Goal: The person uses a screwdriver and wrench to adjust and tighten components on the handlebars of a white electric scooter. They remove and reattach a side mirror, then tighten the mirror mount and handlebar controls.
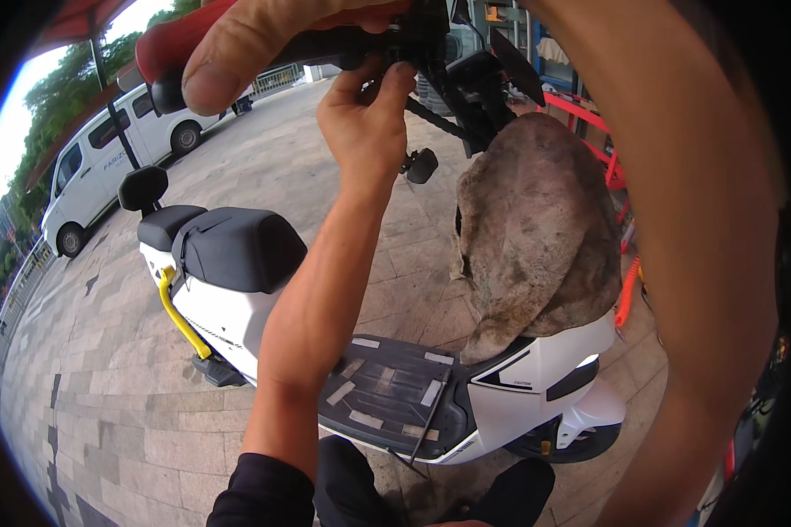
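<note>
At the top of the head view, my right hand point(259, 35) is closed on a red and black tool point(163, 53) shaped like a power drill. Its thumb lies along the tool's side, and the other fingers are mostly out of view. Below the tool, the fingers of my left hand point(365, 119) pinch together at a black bracket point(435, 75) by the scooter's handlebar area. What they hold is hidden. A stained grey-brown cloth point(536, 228) drapes over the front of the white scooter point(523, 395), just right of my left hand.
The scooter's black footboard point(391, 395) and padded seat point(237, 249) lie below and left of my left arm. A yellow side bar point(178, 316) runs along its rear. A white van point(119, 145) stands on the paving beyond. Red racking point(580, 114) and an orange coiled hose point(627, 294) are at right.
</note>
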Tool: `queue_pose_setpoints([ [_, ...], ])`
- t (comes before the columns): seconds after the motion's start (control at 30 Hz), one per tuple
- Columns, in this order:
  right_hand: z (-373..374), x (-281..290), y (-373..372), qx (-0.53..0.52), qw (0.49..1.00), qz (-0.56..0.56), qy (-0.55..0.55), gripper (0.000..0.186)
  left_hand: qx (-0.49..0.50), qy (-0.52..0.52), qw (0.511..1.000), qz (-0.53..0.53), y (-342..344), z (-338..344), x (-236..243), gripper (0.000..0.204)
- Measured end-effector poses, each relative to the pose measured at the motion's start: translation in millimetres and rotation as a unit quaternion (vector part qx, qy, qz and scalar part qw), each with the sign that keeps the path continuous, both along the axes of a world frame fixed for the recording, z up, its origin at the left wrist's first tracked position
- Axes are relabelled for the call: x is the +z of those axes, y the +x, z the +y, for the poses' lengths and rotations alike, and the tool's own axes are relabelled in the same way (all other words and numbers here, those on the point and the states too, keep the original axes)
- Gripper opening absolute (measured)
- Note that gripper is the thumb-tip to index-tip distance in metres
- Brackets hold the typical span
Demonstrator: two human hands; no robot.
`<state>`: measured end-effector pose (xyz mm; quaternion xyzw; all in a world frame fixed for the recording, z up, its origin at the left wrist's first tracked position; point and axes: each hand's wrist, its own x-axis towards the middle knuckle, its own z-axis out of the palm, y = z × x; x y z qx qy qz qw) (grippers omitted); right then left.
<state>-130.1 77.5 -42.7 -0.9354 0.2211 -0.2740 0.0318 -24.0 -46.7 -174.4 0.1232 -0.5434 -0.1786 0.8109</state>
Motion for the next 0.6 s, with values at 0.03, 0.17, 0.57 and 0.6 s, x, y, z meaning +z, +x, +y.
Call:
queue_pose_setpoints([
  [0.03, 0, 0, 0, 0.0, 1.0, 0.002, 0.004, 0.042, -0.004, -0.002, 1.0, 0.002, 0, 0, 0, 0.038],
  [0.17, 0, 4, 3, 0.001, 1.0, 0.009, 0.006, 0.044, -0.012, -0.007, 1.0, 0.006, 2, 0, -1, 0.037],
  [0.57, -4, 1, 13, -0.017, 0.999, 0.024, 0.015, 0.05, -0.015, 0.02, 1.0, 0.006, 8, 2, -5, 0.036],
  [0.6, -5, 1, 13, -0.018, 0.999, 0.024, 0.016, 0.051, -0.025, 0.009, 1.0, 0.01, 8, 2, -5, 0.035],
])
